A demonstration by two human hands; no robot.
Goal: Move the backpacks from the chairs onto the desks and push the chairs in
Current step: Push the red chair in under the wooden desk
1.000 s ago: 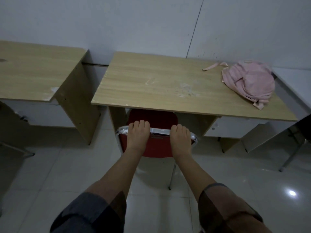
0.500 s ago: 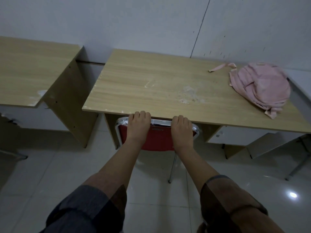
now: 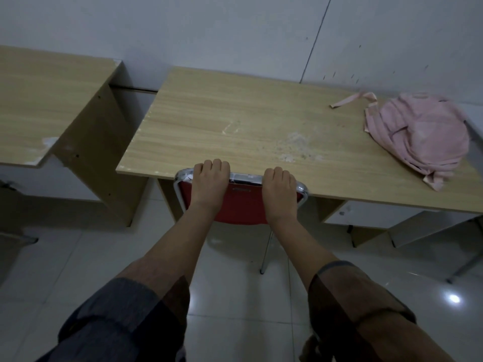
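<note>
Both hands grip the top rail of the red chair [image 3: 240,202], fingers curled over it: left hand [image 3: 210,185], right hand [image 3: 279,190]. Just ahead of the knuckles is the desk [image 3: 235,126] edge. The backpack [image 3: 420,134] lies on the desk, far right of the right hand.

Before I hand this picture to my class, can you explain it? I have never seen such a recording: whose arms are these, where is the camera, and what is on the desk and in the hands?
The camera sits on a person's head, looking forward and down, so the arms are the wearer's own. The left hand and right hand both grip the metal top rail of a red chair, whose back stands at the front edge of the wooden desk. A pink backpack lies on the desk's far right end. Another desk stands to the left.
</note>
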